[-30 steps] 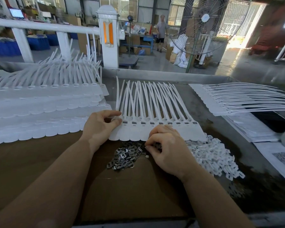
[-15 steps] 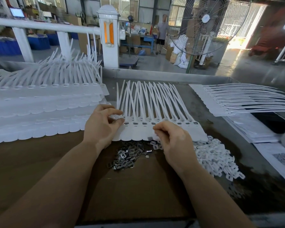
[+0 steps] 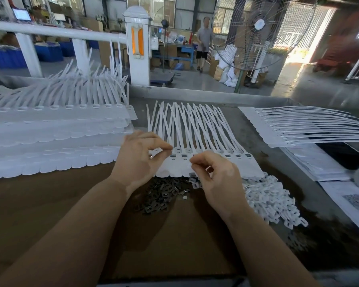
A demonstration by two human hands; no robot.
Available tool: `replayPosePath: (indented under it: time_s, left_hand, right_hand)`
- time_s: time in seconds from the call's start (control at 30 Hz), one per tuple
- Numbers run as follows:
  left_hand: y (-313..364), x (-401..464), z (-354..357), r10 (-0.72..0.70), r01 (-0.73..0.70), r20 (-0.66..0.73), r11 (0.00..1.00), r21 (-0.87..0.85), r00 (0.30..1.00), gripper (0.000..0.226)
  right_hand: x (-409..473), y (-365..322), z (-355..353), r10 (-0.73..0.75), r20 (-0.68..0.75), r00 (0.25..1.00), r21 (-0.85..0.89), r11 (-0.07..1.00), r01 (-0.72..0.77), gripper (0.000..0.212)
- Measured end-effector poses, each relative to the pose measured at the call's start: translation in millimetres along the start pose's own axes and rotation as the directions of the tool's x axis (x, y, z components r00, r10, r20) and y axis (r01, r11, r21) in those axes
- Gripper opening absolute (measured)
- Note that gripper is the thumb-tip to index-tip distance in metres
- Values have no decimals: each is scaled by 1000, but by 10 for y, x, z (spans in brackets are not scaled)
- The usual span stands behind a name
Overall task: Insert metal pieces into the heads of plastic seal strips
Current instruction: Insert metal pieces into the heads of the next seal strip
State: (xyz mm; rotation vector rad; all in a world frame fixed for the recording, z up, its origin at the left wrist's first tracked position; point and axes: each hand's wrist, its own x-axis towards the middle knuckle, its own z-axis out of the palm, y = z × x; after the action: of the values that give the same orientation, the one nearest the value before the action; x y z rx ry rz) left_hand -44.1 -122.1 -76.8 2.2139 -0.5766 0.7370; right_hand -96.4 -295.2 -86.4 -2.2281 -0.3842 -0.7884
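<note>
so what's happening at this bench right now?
A person is fitting small dark metal clips into the heads of a row of white plastic seal strips. The left hand pinches at a strip head at the row's left end; the right hand, fingers curled, hovers over the row's near edge. A heap of white plastic tabs lies right; stacked strip sheets sit left.

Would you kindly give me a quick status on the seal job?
Left hand pinching strip row. Right hand pinching something small, unclear. Metal pieces below. Nothing blocking.
</note>
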Motion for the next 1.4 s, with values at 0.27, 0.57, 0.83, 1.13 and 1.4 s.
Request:
replayPosePath:
  time_s: [0.27,0.57,0.83,1.13,1.4]
  left_hand:
    - [104,-14,16,121,-119,157,993,-23,980,5]
    - [141,1,40,70,-49,208,993,-107,976,6]
    - [-74,55,-37,-383,391,80,900,-194,920,7]
    - [-226,65,-66,-498,500,46,865,-48,866,16]
    - [-253,60,-94,-520,517,111,854,53,847,7]
  right_hand:
    - [37,7,37,6,-41,999,116,993,-1,9]
    - [26,15,38,10,-36,999,170,985,-4,8]
    - [-23,53,4,-19,-51,999,-115,993,13,7]
    - [-36,4,-17,-54,-15,998,-71,996,53,9]
    - [-34,3,-9,-35,-15,999,-108,994,33,11]
